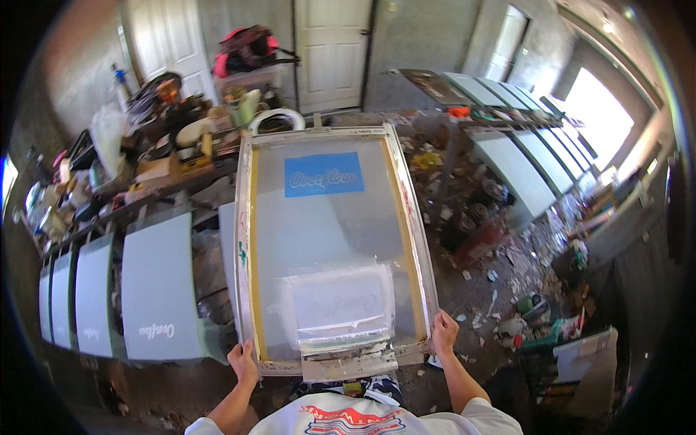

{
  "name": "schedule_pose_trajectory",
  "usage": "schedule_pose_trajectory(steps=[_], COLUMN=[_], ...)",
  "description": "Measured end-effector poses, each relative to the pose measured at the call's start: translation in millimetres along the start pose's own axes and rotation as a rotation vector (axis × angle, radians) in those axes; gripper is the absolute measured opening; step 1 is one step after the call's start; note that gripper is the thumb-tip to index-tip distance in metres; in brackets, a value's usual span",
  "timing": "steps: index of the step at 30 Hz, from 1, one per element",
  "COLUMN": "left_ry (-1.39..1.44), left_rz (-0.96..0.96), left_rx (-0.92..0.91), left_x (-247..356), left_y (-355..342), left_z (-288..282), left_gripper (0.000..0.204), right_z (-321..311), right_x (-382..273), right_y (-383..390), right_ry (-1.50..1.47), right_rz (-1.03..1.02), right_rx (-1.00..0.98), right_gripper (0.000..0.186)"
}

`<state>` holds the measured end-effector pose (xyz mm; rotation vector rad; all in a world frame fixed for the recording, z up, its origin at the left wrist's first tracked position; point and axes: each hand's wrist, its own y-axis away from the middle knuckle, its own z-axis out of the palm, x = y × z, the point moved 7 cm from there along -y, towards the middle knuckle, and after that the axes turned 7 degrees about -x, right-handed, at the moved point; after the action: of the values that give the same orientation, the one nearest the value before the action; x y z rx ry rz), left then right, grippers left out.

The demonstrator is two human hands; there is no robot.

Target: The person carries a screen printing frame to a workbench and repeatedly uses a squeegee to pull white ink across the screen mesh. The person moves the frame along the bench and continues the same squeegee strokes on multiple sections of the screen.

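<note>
Both my hands grip a screen-printing frame (244, 217), held in front of my body. My left hand (244, 362) is closed round its near left corner. On the near right side, my right hand (444, 335) is wrapped over the rail. The mesh (326, 228) carries a blue patch (296, 167) with script lettering near the far end. Toward me lies a smeared white ink area (337, 293) with faint lettering under it. A flat ink-stained piece, perhaps a squeegee (348, 364), rests across the near end. Fingertips under the frame are hidden.
Pale panels (158, 275) lie in a row at left, some with white lettering. More pale panels (515, 170) sit on racks at right. A cluttered bench (163, 170) stands at far left. Debris (507, 279) covers the floor at right. A white door (332, 58) is behind.
</note>
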<state>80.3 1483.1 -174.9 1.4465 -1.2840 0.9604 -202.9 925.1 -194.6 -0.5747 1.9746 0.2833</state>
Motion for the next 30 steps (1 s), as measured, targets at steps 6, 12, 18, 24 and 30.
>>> schedule_pose_trajectory(steps=[6,12,18,24,30], left_ry=[-0.047,-0.178,-0.115,-0.099,-0.125], left_rz=[0.029,0.102,0.139,0.229,0.204], left_rx=[-0.184,-0.448,-0.667,-0.975,-1.167], left_x=[28.7,63.3,93.9,92.3,89.8], left_y=[-3.3,34.3,97.1,94.5,121.9], left_z=[157.9,322.7,468.7,558.6,635.2], left_gripper=[0.035,0.045,0.043,0.038,0.038], right_z=[-131.9,-268.2,-375.6,-382.5,-400.0], right_x=[61.9,125.4,145.6,168.4,194.0], right_y=[-12.6,19.1,82.0,152.3,184.4], right_ry=[-0.01,-0.139,0.005,0.019,-0.015], right_rz=[0.069,0.348,0.418,0.566,0.667], right_rx=[0.211,0.399,0.665,0.83,0.937], right_gripper=[0.026,0.027,0.03,0.032,0.034])
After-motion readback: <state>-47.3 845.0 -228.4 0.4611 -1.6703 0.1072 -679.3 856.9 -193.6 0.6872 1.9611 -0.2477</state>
